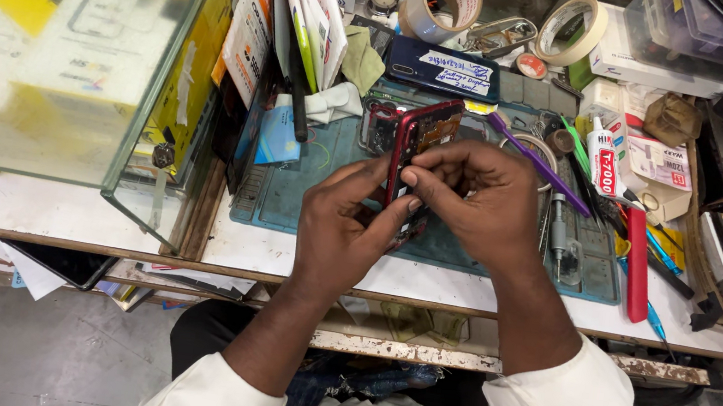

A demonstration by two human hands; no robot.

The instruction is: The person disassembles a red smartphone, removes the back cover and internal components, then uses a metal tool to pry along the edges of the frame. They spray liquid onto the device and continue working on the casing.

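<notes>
Opened phone: the red-framed phone (421, 141) stood on edge between both hands, back cover off, its brown inner board facing the right hand.
Long axis: it ran away from the person, the far end rising above the fingertips and the near end hidden behind the left hand's fingers.
Left hand: the left hand (341, 228) closed around the near end from the left, thumb on the red frame and fingers curled under it, bearing the phone.
Right hand: the right hand (484, 205) came in from the right, thumb and forefinger pinched shut against the frame's edge; whether they nipped some small part could not be told.
Nearer hand: both touched the phone; the right fingertips lay just beyond the left thumb along the frame.
Below the fingers: the blue work mat (288, 198) lay under the phone, apart from it.
Right of the fingers: a purple pry tool (539, 163) and a glue bottle (604, 165) lay near.
</notes>
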